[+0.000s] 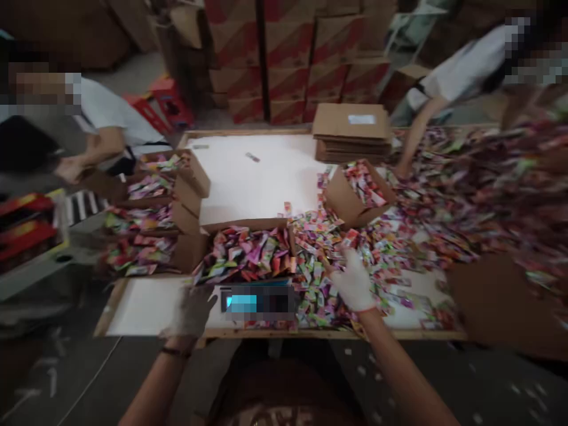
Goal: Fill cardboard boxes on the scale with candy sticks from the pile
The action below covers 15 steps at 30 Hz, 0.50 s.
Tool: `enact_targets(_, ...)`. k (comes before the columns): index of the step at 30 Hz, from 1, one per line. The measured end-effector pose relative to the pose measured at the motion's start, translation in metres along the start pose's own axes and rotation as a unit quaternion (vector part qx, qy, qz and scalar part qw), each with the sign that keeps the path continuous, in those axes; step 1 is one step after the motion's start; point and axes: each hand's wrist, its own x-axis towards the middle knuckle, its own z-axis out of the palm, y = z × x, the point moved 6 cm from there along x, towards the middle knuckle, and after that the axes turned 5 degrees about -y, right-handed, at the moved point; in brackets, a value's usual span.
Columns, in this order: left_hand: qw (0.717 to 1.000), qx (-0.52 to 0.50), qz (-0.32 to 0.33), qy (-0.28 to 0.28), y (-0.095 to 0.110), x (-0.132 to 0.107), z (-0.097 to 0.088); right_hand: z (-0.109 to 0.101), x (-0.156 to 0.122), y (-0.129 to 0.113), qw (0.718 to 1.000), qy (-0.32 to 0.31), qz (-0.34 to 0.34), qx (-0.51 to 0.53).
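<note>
My left hand (185, 310), in a pale glove, is smeared by motion at the front left corner of an open cardboard box (244, 223). Its thumb stands apart from the fingers; whether it touches the box cannot be made out. Small colourful wrapped packets (252, 251) fill that box. The box sits on or right behind a weighing scale (260, 300) with a lit blue display. To the right, my gloved right hand (354, 281) reaches over a heap of loose packets (317, 284), thumb and fingers spread. A red packet (350, 238) lies at its fingertips.
Filled boxes (189, 216) stand in a row at the left; another filled box (357, 198) tilts at the right. Flattened cartons (350, 130) are stacked at the back of the white table (248, 186). Co-workers stand at both sides, one with an arm (417, 133) over the packets.
</note>
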Motion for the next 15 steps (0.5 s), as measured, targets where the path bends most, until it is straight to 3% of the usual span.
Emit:
enact_targets(1,0.999,-0.023,-0.006,0.028,-0.001,-0.004,-0.008,0.009,-0.004,0.041,0.994,-0.023,0.1,-0.035)
enact_targets(3,0.995,-0.054,-0.028,0.077,-0.003,-0.015,-0.022,0.032,-0.018,0.106,0.956,-0.107,0.25,-0.112)
enact_targets(5,0.992,-0.065,-0.042,0.105,-0.002,-0.025,-0.032,0.052,-0.031,0.141,0.918,-0.198,0.3,-0.165)
enact_targets(7,0.99,-0.064,-0.039,0.119,0.001,-0.032,-0.038,0.062,-0.033,0.153,0.904,-0.26,0.286,-0.181)
enact_targets(9,0.989,-0.061,-0.034,0.13,0.001,-0.035,-0.041,0.058,-0.02,0.154,0.907,-0.283,0.258,-0.178)
enact_targets(15,0.992,-0.052,-0.038,0.111,-0.007,-0.024,-0.032,-0.008,0.031,0.134,0.934,-0.249,0.183,-0.177)
